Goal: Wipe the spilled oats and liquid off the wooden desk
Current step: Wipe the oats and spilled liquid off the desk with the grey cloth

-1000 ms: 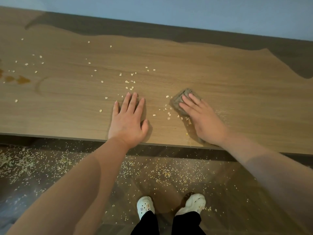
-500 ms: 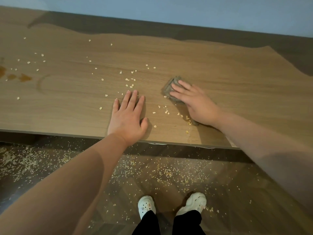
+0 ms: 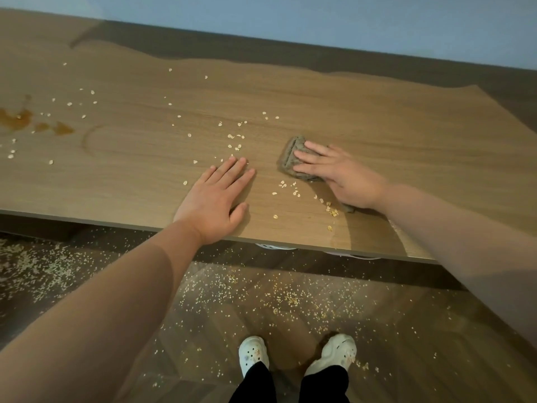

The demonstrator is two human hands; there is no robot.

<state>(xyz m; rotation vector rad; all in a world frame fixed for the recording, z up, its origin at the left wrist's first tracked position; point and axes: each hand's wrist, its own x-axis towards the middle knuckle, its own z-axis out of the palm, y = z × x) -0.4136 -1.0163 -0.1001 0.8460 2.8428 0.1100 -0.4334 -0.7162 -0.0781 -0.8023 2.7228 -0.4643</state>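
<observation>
Near the front edge of the wooden desk, the right hand presses a grey cloth flat with straight, slightly spread fingers, likely to push oats along. The left hand lies flat, fingers together, probably bracing. The cloth's long axis runs front-to-back, folded edge facing left toward the liquid.

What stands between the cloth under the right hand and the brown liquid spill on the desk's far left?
The left hand, flat on the wooden desk, has its fingertips near that path; scattered oats lie along it. Nothing else.
</observation>
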